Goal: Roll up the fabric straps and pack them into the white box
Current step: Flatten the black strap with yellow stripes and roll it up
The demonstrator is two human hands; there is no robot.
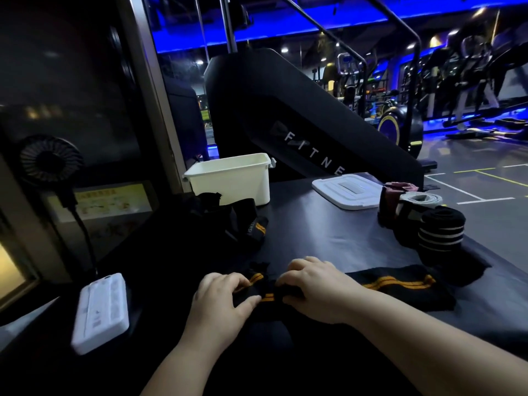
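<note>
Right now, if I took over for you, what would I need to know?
Both hands are busy: left hand and right hand pinch the black strap with orange stripes, rolling it from its left end; the rest lies flat to the right.
Rolled straps stand at the table's right side.
More loose straps sit in front of the white box, which is open; its lid lies apart.
I cannot see anything packed yet.
Left: finish rolling, roll the loose ones, pack everything.
</note>
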